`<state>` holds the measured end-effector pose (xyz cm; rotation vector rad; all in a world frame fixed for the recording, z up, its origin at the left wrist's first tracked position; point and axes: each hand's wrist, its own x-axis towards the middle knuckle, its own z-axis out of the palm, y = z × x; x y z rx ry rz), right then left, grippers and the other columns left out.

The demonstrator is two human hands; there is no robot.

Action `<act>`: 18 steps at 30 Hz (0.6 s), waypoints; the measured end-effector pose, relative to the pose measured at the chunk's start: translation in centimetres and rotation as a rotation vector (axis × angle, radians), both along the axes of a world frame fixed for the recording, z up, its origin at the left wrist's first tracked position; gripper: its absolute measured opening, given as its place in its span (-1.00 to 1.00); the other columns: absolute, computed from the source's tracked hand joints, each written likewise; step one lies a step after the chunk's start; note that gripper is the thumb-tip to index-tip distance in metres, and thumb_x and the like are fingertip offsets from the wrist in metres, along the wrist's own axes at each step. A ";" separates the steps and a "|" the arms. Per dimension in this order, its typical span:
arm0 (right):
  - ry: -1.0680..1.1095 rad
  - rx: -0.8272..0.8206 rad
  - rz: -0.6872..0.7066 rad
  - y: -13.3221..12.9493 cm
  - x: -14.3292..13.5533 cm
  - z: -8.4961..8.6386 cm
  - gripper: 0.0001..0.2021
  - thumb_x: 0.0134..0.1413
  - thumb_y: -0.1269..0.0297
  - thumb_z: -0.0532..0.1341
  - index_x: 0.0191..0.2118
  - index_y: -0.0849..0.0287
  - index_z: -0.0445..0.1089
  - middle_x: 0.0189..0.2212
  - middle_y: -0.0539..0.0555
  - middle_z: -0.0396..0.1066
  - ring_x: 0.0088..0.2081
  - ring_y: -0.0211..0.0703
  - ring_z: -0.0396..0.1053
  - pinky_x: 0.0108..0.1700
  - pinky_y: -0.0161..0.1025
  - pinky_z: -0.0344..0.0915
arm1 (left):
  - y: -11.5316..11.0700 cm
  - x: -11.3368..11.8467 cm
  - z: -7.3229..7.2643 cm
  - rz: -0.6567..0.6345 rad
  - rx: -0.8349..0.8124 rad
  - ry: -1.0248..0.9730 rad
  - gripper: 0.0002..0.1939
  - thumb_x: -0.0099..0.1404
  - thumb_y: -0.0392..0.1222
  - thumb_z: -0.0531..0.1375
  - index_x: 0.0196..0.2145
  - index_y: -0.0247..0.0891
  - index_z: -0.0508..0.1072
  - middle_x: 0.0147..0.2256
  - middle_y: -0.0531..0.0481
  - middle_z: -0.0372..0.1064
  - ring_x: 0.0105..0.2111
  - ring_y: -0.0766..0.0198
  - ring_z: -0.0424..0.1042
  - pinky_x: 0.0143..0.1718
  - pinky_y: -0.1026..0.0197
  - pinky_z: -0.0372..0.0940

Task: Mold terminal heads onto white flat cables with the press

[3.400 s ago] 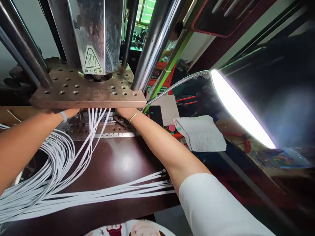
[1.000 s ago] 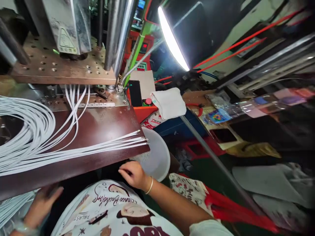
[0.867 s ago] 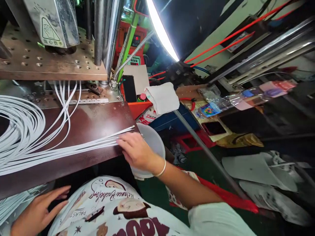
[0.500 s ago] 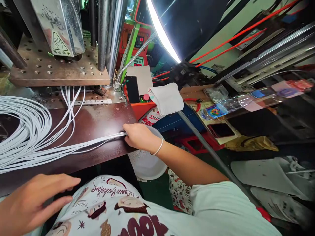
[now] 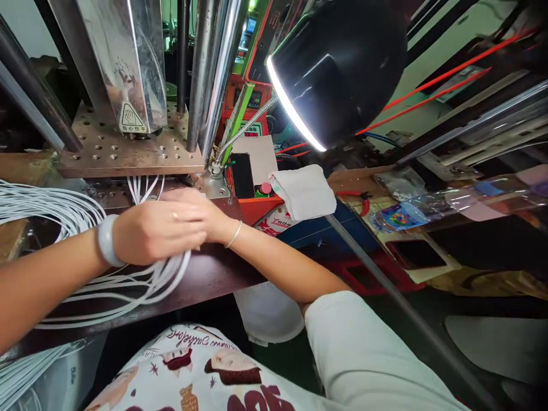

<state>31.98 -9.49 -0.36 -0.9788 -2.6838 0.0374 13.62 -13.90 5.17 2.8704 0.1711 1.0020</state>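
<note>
My two hands overlap just in front of the press, over the dark tabletop (image 5: 214,262). My left hand (image 5: 156,231), a pale band on its wrist, lies nearer me with its fingers closed together over the white cables (image 5: 173,274). These cables bend in a loop below it. Partly covered by the left, my right hand (image 5: 214,220) is closed at the same bundle, its fingertips hidden. Thinner strands of cable (image 5: 141,188) run from beneath the press plate (image 5: 132,162) toward my hands. A coil of white cable (image 5: 64,202) lies to the left.
A lit black lamp (image 5: 338,74) hangs at the upper right, near a folded white cloth (image 5: 303,191). A phone (image 5: 242,176) rests by the red control box (image 5: 252,205). Below the table edge stand a white bin (image 5: 274,317) and a tub of cables (image 5: 47,371).
My right hand has moved left and inward with the cable bundle, which now bends in a loop. My left hand has risen from near my lap to the cables. The view has shifted slightly.
</note>
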 end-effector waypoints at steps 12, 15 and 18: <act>-0.117 -0.176 0.095 -2.9 4.4 -2.5 -0.76 0.45 0.32 0.08 0.02 0.25 0.46 -0.07 0.24 0.43 -0.05 0.03 0.25 0.01 -0.06 0.18 | 0.4 -1.3 -0.4 0.825 -0.718 -0.169 -0.63 0.32 0.15 0.25 -0.26 -0.18 0.69 -0.25 -0.03 0.66 -0.25 0.12 0.61 -0.11 0.16 0.50; -0.087 -0.252 0.076 -4.7 5.5 -2.0 -0.78 0.41 0.34 0.14 0.02 0.24 0.47 -0.07 0.24 0.44 -0.05 0.03 0.26 0.02 -0.04 0.19 | 1.5 -0.9 -3.0 0.787 -0.685 -0.059 -0.63 0.28 0.13 0.22 -0.35 -0.19 0.66 -0.29 -0.05 0.66 -0.24 0.11 0.60 -0.07 0.15 0.49; 0.064 -0.333 -0.014 -4.7 5.2 -0.9 -0.67 0.27 0.33 0.29 0.12 0.23 0.43 0.05 0.27 0.44 0.06 0.09 0.29 0.09 0.01 0.24 | 1.9 -0.7 -4.1 0.756 -0.634 -0.081 -0.66 0.26 0.08 0.21 -0.37 -0.21 0.66 -0.24 -0.06 0.66 -0.15 0.10 0.60 0.06 0.13 0.45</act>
